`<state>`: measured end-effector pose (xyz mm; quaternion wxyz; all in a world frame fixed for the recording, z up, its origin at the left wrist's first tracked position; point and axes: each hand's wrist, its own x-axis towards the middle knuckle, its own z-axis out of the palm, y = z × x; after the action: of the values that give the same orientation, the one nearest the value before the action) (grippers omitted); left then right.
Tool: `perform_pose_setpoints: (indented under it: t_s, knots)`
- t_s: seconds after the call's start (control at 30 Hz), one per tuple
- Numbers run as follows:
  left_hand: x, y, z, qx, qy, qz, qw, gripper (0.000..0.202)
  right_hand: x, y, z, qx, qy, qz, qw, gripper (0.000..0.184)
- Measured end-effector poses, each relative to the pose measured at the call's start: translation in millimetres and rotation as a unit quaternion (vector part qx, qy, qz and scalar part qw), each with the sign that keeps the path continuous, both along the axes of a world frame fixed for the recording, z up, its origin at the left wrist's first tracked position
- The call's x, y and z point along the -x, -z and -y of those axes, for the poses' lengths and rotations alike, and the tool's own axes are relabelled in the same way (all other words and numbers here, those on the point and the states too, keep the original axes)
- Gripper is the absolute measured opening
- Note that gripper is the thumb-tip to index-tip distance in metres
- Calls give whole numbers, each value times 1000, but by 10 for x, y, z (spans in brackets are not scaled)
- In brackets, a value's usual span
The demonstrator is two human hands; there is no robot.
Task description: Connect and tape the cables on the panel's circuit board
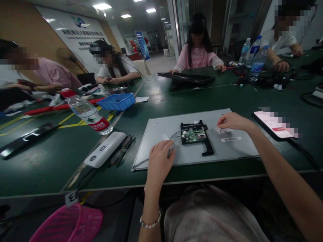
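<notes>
Left hand [159, 158]: your fingers close on the grey cable [141, 163].
Right hand [234, 121]: you pinch a small pale piece [222, 130], not yet released.
Circuit board [193, 135]: sits within the black frame [208, 148], on your grey panel [166, 125].
Cable ends: reach the board's left side; plugged in or not, cannot tell.

The panel [232, 150] looks like smooth matt metal — the bracket [208, 146] dull plastic, the tabletop [161, 97] glossy.
</notes>
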<state>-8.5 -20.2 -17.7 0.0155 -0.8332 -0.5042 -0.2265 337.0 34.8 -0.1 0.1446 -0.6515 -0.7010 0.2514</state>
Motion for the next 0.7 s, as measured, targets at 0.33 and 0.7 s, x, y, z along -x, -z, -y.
perform_pose_setpoints:
  t_s: [0.33, 0.7]
  knots:
    - [36, -139, -123, -69, -36, -12, 997, 23, 46, 86, -38, -125, 21, -4, 992, 28]
    - [233, -195, -302, -97, -6, -65, 993, 20, 560, 3, -283, -207, -131, 74, 967, 25]
